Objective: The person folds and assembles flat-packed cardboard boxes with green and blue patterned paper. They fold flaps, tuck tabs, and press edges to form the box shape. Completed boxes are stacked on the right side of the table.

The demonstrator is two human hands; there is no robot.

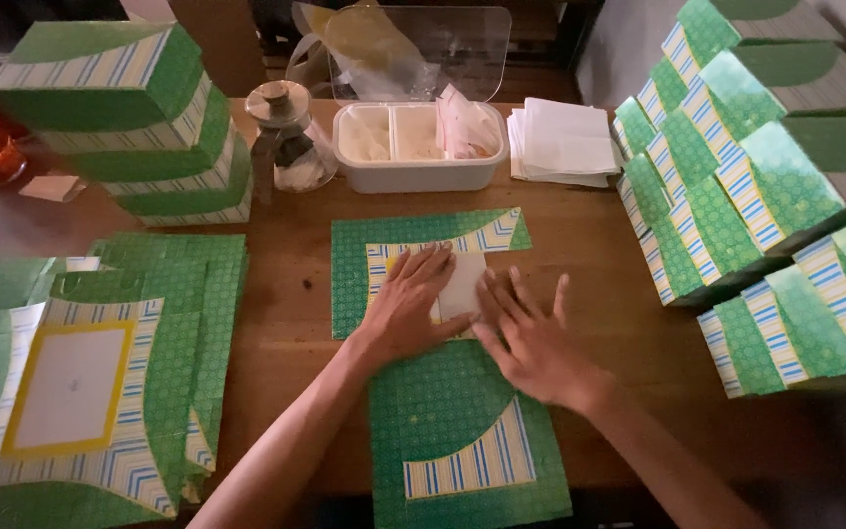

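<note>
Wooden bench [291,294], seen from above by the head camera. At centre lies an unfolded green patterned box blank [443,411] with blue-and-yellow striped panels, flat on the bench and running from the middle toward the near edge. On its upper part rests a white paper sheet [464,284]. Left hand [408,304]: palm down, fingers extended and spread flat, pressing on the blank and touching the left edge of the white sheet; it grips nothing. Right hand [531,338]: likewise palm down with fingers splayed flat, lying over the lower right of the white sheet and the blank; nothing is gripped. The two hands sit just beside each other with the sheet between them. Left of the blank: a pile of flat box blanks [100,392], the top one showing a white window framed in yellow. Far left: a stack of assembled green boxes [119,127]. Right side: rows of folded green boxes [736,186] standing tilted against one another. Back of the bench: a glass jar with a metal lid [281,137], a white divided container [413,147] with an open clear lid, and a stack of white paper sheets [565,142] just right of it.
</note>
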